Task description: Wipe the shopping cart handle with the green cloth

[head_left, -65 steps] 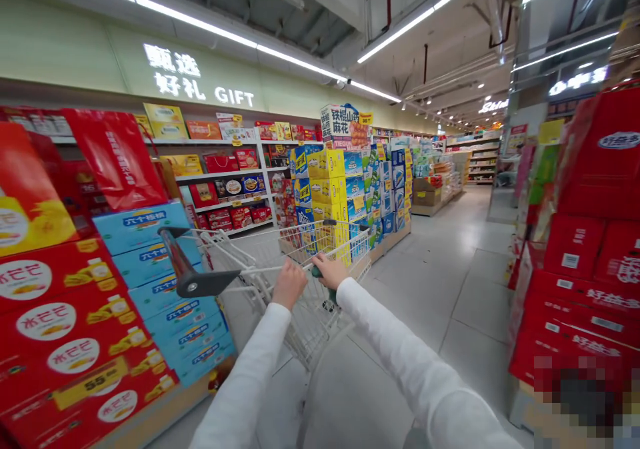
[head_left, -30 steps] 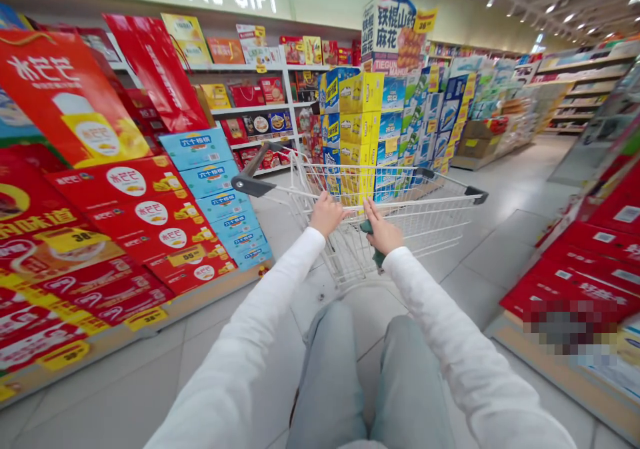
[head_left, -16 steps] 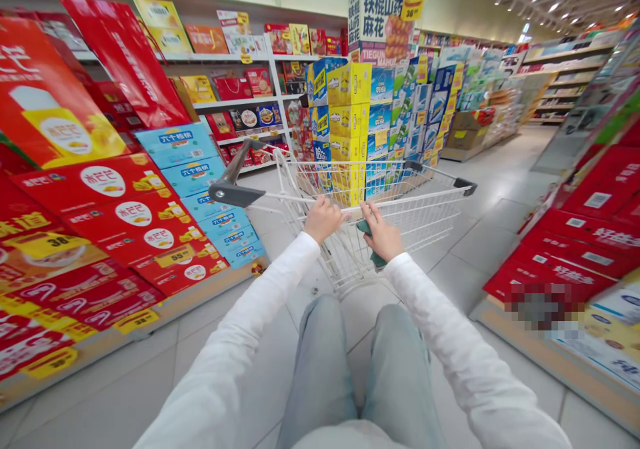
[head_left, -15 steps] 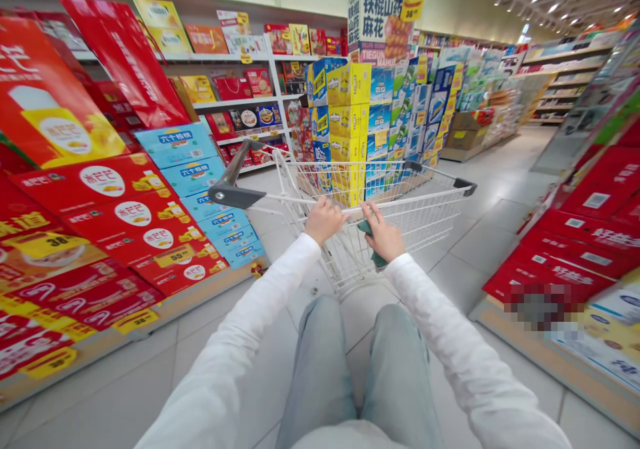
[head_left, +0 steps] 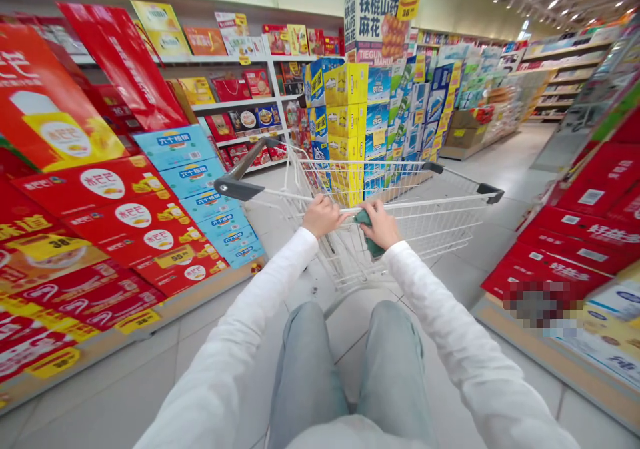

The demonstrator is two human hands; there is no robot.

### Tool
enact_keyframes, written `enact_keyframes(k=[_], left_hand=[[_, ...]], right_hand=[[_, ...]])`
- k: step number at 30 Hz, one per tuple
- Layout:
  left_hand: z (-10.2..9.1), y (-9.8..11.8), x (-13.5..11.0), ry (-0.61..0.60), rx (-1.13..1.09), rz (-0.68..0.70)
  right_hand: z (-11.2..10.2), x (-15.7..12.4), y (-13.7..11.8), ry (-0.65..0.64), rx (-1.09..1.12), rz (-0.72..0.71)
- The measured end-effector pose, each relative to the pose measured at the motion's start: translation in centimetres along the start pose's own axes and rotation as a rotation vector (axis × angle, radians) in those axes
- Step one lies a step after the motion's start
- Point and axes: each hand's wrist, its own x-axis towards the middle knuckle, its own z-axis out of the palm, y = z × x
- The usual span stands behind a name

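Observation:
My left hand point(head_left: 323, 216) is closed around the white bar of a wire shopping cart's handle point(head_left: 430, 200), left of centre. My right hand point(head_left: 381, 226) grips the same bar close beside it and also holds a crumpled green cloth-like item point(head_left: 365, 229), which hangs partly under the fingers. The cart's wire basket point(head_left: 400, 176) stands directly ahead of both hands. White sleeves cover my forearms, and the hands hide the middle of the bar.
Red and blue gift boxes point(head_left: 195, 202) line the left. Stacked yellow and blue cartons point(head_left: 345, 122) stand beyond the cart. Red cartons point(head_left: 580, 236) line the right. A tiled aisle floor point(head_left: 470, 249) runs ahead on the right, and my legs show below the cart.
Compared with the earliest frame, the view has tilted down and my legs have appeared. The cart has turned slightly, and the green item now sits higher, against the handle.

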Motion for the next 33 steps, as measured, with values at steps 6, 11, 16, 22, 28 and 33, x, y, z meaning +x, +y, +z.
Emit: enact_keyframes(k=[6, 11, 16, 22, 28, 33], left_hand=[[0.4, 0.4, 1.1, -0.038, -0.007, 0.009], [1.4, 0.3, 2.5, -0.068, -0.029, 0.015], [2.5, -0.7, 3.1, -0.089, -0.070, -0.007], [3.4, -2.1, 2.7, -0.089, -0.093, -0.009], [3.7, -3.4, 1.8, -0.089, -0.118, -0.036], [3.7, -4.7, 0.5, -0.068, -0.097, -0.019]], right_hand=[[-0.4, 0.2, 0.9, -0.059, -0.120, 0.021], [-0.2, 1.1, 1.1, -0.083, -0.195, 0.105], [0.2, 2.4, 0.6, -0.110, -0.243, 0.136], [1.0, 3.4, -0.1, -0.120, -0.270, 0.126], [1.8, 4.2, -1.3, -0.110, -0.264, 0.108], [2.2, 4.5, -2.9, -0.113, -0.255, 0.098]])
